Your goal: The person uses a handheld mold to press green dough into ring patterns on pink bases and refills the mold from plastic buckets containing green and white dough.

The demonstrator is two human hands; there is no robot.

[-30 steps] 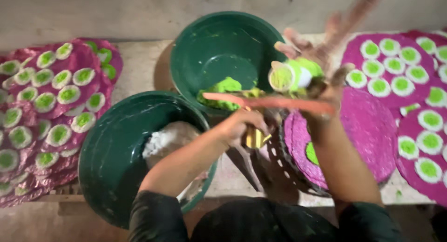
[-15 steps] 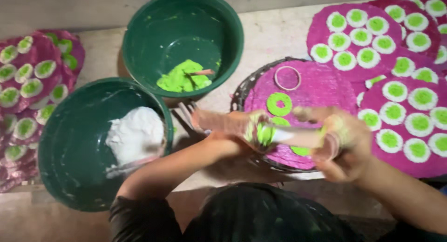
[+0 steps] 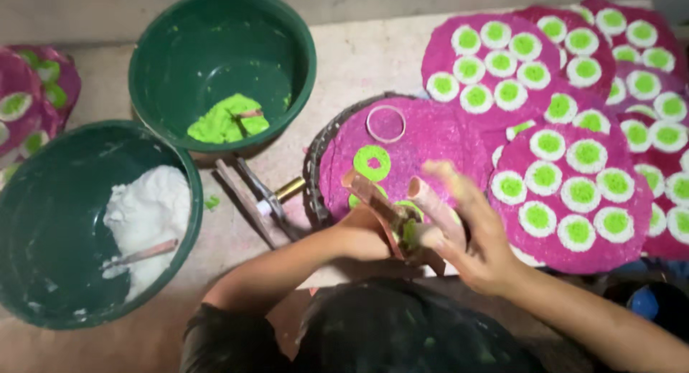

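Green paste (image 3: 410, 229) was seen smeared on a pinkish spatula-like stick (image 3: 373, 201), gripped in the left hand (image 3: 373, 237) just over the near edge of a magenta disc (image 3: 423, 147) lying on a woven tray (image 3: 316, 165). Right hand (image 3: 477, 233) was blurred; fingers appeared curled round a pale tube-shaped mould (image 3: 430, 201) touching the stick, but exact grip couldn't be told. One green ring (image 3: 372, 162) & one empty ring cutter (image 3: 385, 123) lay on the disc. Behind, a green bucket w/ green paste (image 3: 222, 64); at left, a bucket w/ white paste (image 3: 93, 222), partly cut off. Finished discs (image 3: 574, 186) at right ran out of frame.
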